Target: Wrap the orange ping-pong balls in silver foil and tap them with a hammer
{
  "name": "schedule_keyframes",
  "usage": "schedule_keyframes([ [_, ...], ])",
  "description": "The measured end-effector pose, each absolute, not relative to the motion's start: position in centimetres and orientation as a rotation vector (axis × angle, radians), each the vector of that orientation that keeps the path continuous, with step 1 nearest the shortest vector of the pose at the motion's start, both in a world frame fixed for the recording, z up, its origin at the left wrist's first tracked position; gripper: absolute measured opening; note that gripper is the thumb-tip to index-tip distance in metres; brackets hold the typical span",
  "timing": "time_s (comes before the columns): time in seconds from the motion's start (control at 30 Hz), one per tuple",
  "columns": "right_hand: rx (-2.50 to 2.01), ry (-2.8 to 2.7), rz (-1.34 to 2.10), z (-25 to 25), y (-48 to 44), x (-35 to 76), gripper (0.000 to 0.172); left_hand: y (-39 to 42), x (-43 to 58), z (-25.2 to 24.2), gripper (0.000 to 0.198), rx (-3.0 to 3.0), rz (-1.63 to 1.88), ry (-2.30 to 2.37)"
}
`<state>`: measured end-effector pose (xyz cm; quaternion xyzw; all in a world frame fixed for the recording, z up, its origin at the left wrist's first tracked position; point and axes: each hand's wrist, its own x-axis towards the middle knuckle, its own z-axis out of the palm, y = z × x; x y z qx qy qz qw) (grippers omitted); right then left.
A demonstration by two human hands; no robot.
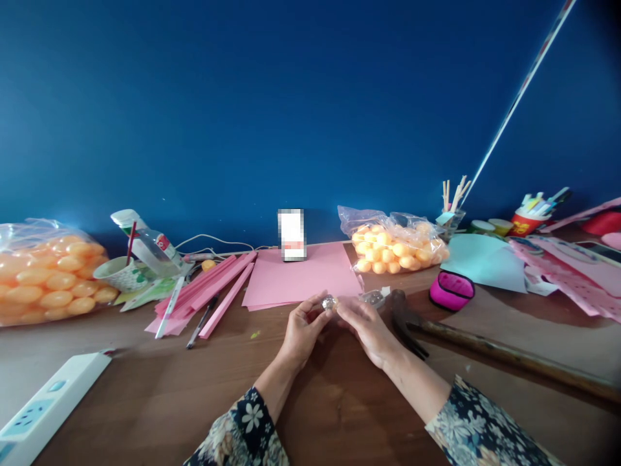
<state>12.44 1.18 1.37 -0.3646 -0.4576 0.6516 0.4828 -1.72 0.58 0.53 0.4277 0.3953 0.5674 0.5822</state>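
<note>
Left hand (pixel 301 327) pinches shiny bit (pixel 328 302); right hand (pixel 367 328) at 3 o'clock, can't tell grip. I'd pinch gently, steadily.

Blue wall (pixel 301 110) bhd brn tbl (pixel 145 408).

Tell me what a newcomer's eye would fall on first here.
Probably the blue wall across the upper half, then the bag of orange balls at far left. Front and centre, the left hand pinches a small shiny thing, the right hand close beside it; a hammer lies to their right.
</note>
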Motion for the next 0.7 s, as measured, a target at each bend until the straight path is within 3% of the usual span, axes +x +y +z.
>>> schedule_keyframes([
  [0.7, -0.884, -1.093, 1.587, 1.37, 1.26, 12.36, 0.027, 0.53, -1.64, 0.66, 0.053, 0.980, 1.334, 0.920],
])
